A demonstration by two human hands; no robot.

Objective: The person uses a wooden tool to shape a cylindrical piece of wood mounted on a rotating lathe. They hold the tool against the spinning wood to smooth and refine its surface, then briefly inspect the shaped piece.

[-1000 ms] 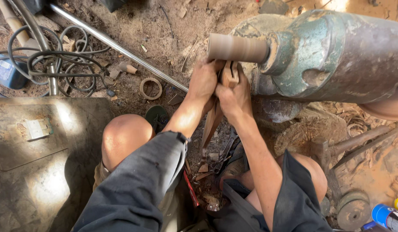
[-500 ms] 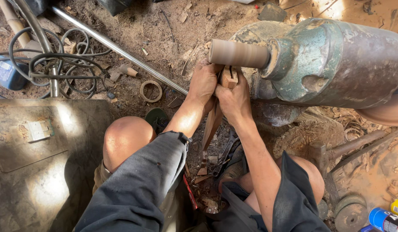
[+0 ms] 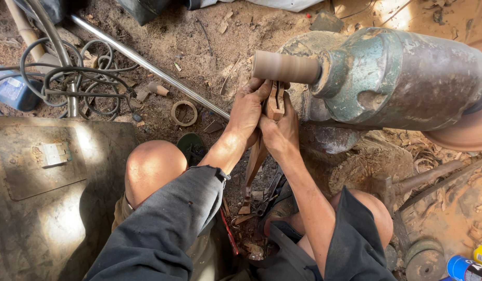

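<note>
Both my hands grip one long brown wooden piece point(image 3: 274, 101) and press its top end up against the underside of a brown sanding drum point(image 3: 285, 66). The drum sticks out to the left from a large green motor housing point(image 3: 407, 78). My left hand point(image 3: 247, 109) wraps the piece from the left, and my right hand point(image 3: 280, 130) holds it from the right. The lower end of the piece point(image 3: 251, 171) hangs down between my bare knees.
A metal rod point(image 3: 147, 65) lies diagonally on the dirt, with a ring point(image 3: 184, 113) beside it. Coiled black cable point(image 3: 69, 78) and a blue device point(image 3: 11, 91) are at left. A dark metal plate point(image 3: 48, 198) lies lower left. Cans point(image 3: 467, 266) stand at the lower right corner.
My hands and the wooden piece stay pressed at the drum; they shift only slightly. The view has drifted a little.
</note>
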